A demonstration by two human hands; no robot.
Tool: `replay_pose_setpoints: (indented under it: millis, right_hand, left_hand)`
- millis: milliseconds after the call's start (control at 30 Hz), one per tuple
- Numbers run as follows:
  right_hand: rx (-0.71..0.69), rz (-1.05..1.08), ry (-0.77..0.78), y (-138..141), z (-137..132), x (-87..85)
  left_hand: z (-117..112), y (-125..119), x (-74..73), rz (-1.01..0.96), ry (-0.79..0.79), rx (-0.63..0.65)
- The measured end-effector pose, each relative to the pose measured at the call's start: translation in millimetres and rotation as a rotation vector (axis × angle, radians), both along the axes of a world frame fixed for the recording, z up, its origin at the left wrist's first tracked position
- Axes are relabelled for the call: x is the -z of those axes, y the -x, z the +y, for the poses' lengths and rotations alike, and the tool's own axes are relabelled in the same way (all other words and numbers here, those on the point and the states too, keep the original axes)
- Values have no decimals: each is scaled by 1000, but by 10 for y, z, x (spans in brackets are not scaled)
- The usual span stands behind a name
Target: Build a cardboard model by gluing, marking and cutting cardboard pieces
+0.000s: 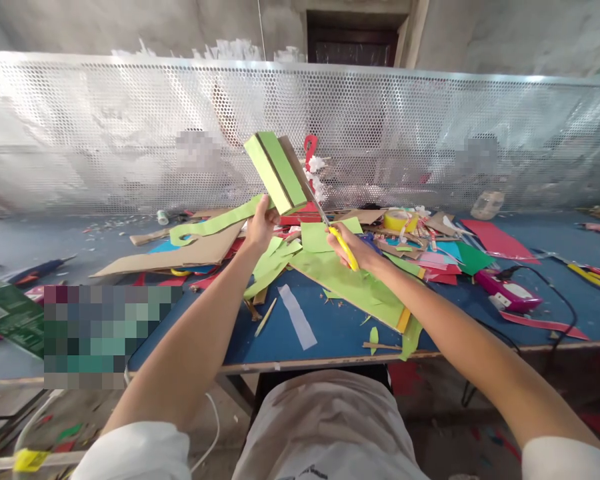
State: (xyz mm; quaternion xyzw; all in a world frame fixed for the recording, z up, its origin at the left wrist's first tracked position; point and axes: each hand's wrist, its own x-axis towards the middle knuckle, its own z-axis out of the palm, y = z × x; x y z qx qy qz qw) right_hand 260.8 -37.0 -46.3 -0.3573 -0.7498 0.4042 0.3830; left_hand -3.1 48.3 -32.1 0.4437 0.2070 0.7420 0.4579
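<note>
Box: the box (pixel 275 172) was in the air, above the far part of the table (pixel 205 340), between 11 and 12 o'clock from the person; it leaned toward 11.
Box handling: I judged it light and rather stiff, being green paper over card; probably it was not slippery, but thin edges and corners could bend or crush.
Box hold: the lower end, between 6 and 7 o'clock, seemed a good place, with a gentle pinch and away from the blades.
Left hand: the left hand (pixel 261 223) was nearly closed, with thumb and fingers around the lower corner of the box.
Strip: the curled strip (pixel 215 225) reached toward 8 o'clock from this hand; if it was joined to the box, I could not tell.
Right hand: the right hand (pixel 356 247) was closed around the handles of the yellow scissors (pixel 349 255).
Blades: they pointed to 11 o'clock, beside the box's lower right edge; contact was not clear.
</note>
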Motion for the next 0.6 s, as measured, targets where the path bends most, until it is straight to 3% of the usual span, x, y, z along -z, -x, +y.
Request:
replay_pose_setpoints:
  millis: [300,600]
  right_hand:
    - [19,17,-54,4,-27,21]
    - [94,9,-87,27,-115,-69]
  left_hand:
    - [-30,19,-2,17,11,-3]
    - [-30,44,-23,23,-4,32]
